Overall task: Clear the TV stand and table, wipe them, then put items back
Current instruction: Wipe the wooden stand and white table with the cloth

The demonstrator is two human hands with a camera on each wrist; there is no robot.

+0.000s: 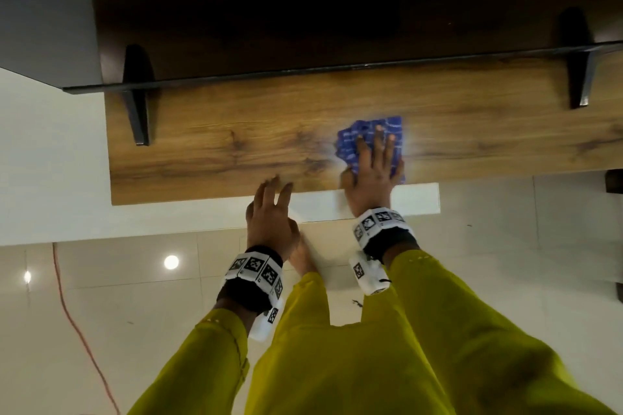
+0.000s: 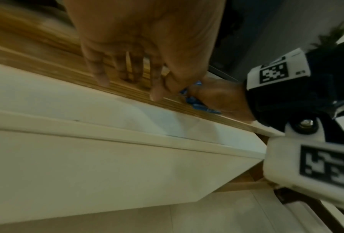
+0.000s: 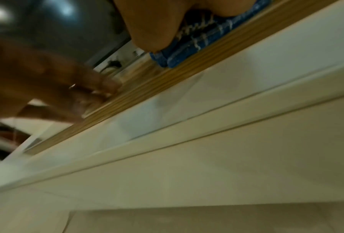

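Only the head view shows the right hand [image 1: 372, 175] pressing flat on the blue cloth [image 1: 371, 141] near the front edge of the wooden TV stand [image 1: 236, 145]; the left hand [image 1: 271, 217], fingers relaxed, grasps nothing at that edge. Glossy white tile floor [image 1: 135, 296]; no legible writing

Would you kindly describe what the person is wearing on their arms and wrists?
Both arms wear loose mustard-yellow sleeves reaching the wrists. Each wrist carries a black strap ringed by white blocks printed with black-and-white square markers, and a white camera housing with another marker hangs beneath. A thin ring shows on one left-hand finger.
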